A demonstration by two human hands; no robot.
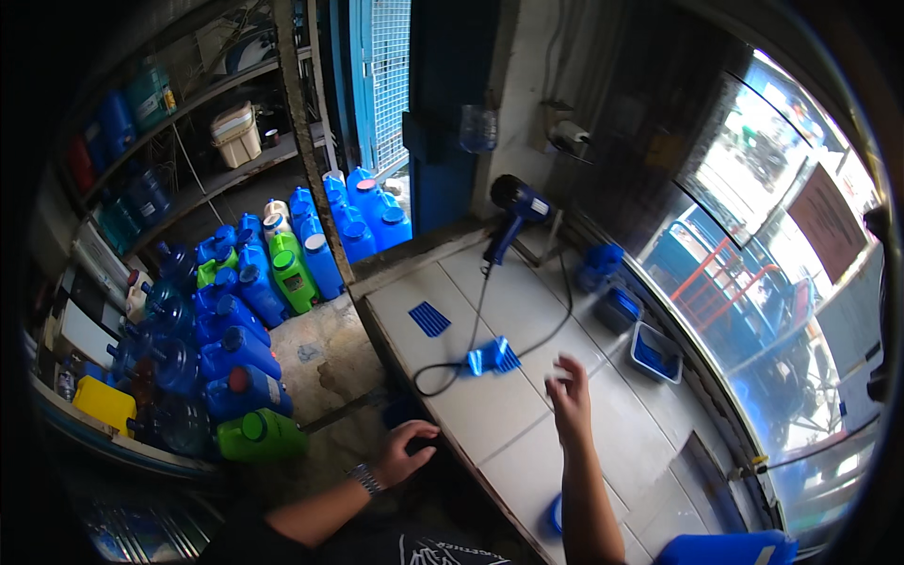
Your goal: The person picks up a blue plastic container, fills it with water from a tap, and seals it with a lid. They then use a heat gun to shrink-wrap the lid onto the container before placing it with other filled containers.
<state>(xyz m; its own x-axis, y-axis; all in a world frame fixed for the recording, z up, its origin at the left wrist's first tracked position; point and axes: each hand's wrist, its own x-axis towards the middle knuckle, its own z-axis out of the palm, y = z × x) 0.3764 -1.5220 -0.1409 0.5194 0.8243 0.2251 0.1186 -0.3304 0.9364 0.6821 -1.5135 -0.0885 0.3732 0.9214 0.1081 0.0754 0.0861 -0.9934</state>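
My left hand [407, 453], with a metal-banded watch on its wrist, hangs by the near edge of the white tiled counter [515, 441]. Its thumb and fingers curve apart around nothing visible. Over the counter, my right hand [571, 397] is raised and slightly blurred, fingers bent and empty. Left of it lie crumpled shiny blue film pieces [492, 356], with a dark cable beside and partly beneath them. Farther off, a flat blue striped piece [429, 319] rests on the tiles. A blue heat gun [514, 212] stands at the counter's far end. Below my right forearm, a round blue cap [556, 513] is partly hidden.
Along the window side are a pale tray [657, 353] holding blue pieces and a dark container [619, 309]. A blue container [727, 549] occupies the near right corner. Several blue jugs [258, 282] and green jugs [261, 434] crowd the floor at left, below metal shelving [233, 173].
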